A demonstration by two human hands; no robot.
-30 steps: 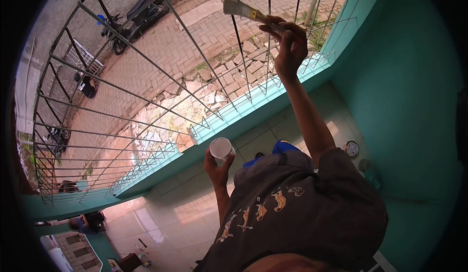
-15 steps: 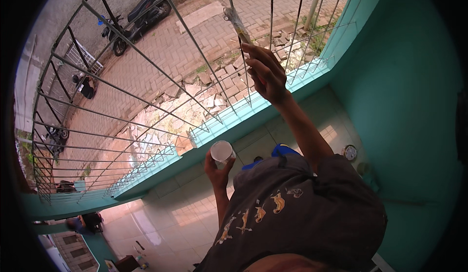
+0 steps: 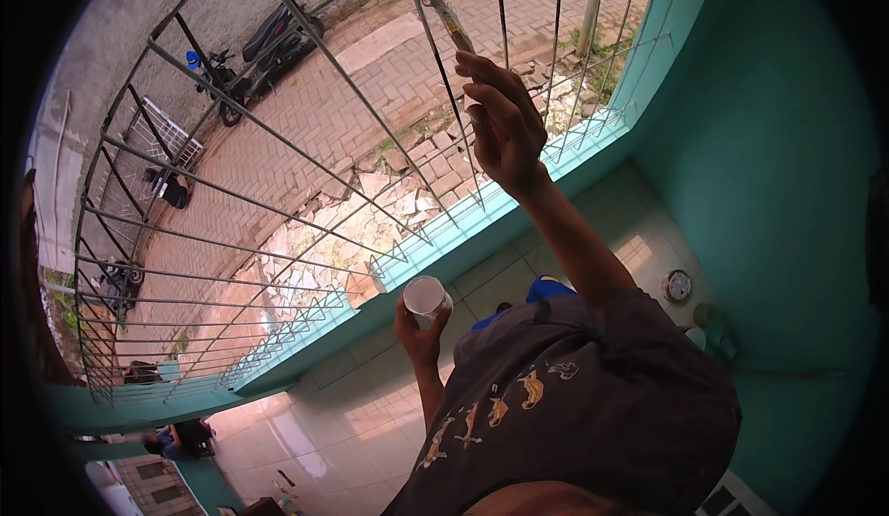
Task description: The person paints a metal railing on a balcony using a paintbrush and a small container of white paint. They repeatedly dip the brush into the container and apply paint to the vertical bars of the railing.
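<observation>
My right hand (image 3: 507, 118) is raised in front of the window grille (image 3: 356, 101), its fingers closed around the handle of a paintbrush (image 3: 448, 18). The brush points up and away, its tip next to one of the thin upright bars; whether it touches the bar I cannot tell. Lower down and to the left, my left hand (image 3: 421, 338) grips a white plastic cup (image 3: 427, 296) from below and the sides. The cup's round mouth faces up; what it contains is hard to make out. Bars near the brush look darker than the grey-green ones farther left.
A turquoise sill (image 3: 463, 236) runs under the bars, and a turquoise wall (image 3: 787, 174) stands at right. On the tiled floor lies a round tin (image 3: 676, 285). Beyond the grille are broken paving, a motorcycle (image 3: 259, 62) and a brick lane. A person (image 3: 176, 438) is at lower left.
My right hand and the paintbrush have moved slightly up along the bars. The view has shifted a little; the cup stays in my left hand.
</observation>
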